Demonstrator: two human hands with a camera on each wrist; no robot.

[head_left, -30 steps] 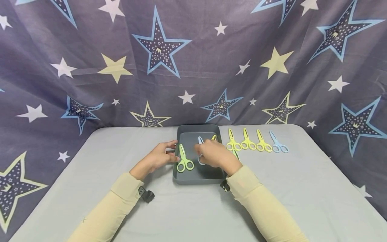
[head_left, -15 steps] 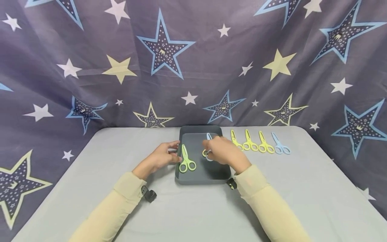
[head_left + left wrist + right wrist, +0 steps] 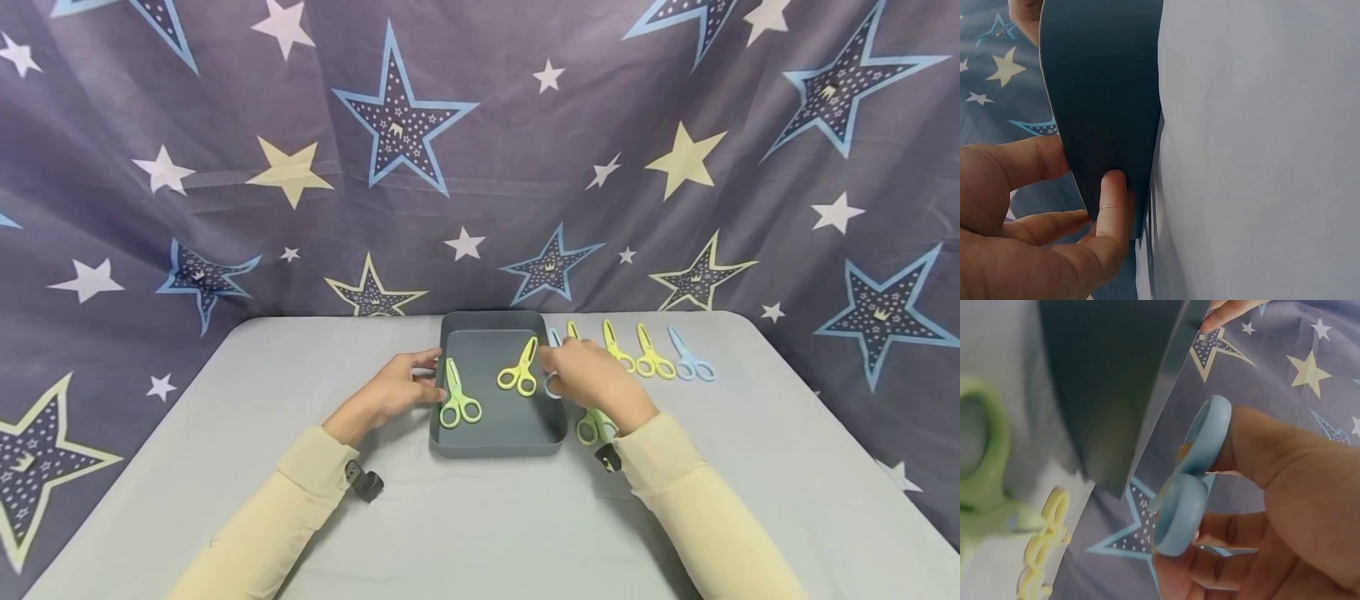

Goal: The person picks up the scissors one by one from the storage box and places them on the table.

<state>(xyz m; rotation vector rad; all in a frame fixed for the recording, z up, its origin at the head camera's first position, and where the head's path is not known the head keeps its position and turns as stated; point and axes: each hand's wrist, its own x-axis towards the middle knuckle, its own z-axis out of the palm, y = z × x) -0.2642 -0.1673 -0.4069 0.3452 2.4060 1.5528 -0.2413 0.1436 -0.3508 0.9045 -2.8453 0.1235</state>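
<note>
A dark grey tray [image 3: 498,433] sits on the table; my left hand [image 3: 393,387] pinches its left wall, fingers at the rim and outer side in the left wrist view. My right hand [image 3: 600,379] holds light blue scissors [image 3: 1215,434] over the tray's right rim, their handle loops showing in the right wrist view. Inside the tray lie green scissors [image 3: 454,386] on the left and yellow scissors [image 3: 524,363] on the right. More green scissors [image 3: 593,423] lie beyond the right wall, partly hidden under my right wrist.
Right of the tray, a row of yellow scissors [image 3: 646,342] ends with another light blue pair [image 3: 678,346]; my right hand covers part of it. The table [image 3: 480,533] has a pale cloth. A star-patterned curtain [image 3: 480,192] hangs behind its back edge.
My right hand has lifted the light blue scissors off the tray floor and carried them right to the rim, uncovering the yellow scissors. My left hand has stayed at the left wall.
</note>
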